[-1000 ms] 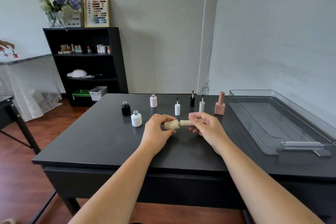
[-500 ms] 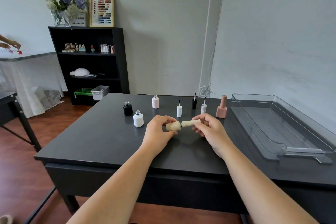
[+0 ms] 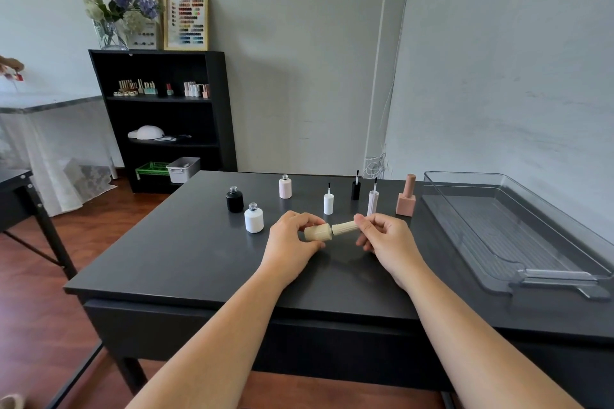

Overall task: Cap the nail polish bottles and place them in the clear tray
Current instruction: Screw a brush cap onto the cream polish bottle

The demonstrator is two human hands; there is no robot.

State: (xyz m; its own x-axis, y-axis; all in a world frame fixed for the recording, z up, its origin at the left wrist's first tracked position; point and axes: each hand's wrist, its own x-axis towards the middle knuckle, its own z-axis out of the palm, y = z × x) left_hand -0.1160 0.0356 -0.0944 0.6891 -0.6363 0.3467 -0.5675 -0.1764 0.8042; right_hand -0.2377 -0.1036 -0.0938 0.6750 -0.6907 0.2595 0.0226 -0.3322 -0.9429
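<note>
i held the beige bottle (image 3: pixel 318 232) sideways in my left hand (image 3: pixel 292 244) above the table (image 3: pixel 186 262), my right hand (image 3: pixel 385 239) pinching its ribbed cap (image 3: pixel 345 227) mid-capping, and next it probably needed tightening, then carrying right to the clear tray (image 3: pixel 518 236).

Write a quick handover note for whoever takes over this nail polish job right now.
Left hand holds the beige bottle sideways above the table; right hand grips its cap, seated on the neck.
Tray at right holds nothing.
Pink bottle stands capped beside the tray.
Open on the table: black bottle, white bottle, pale pink bottle.
Three brush caps stand upright: white cap, black cap, pale pink cap.
Left: finish the beige one, cap the three, put all five in the tray.
</note>
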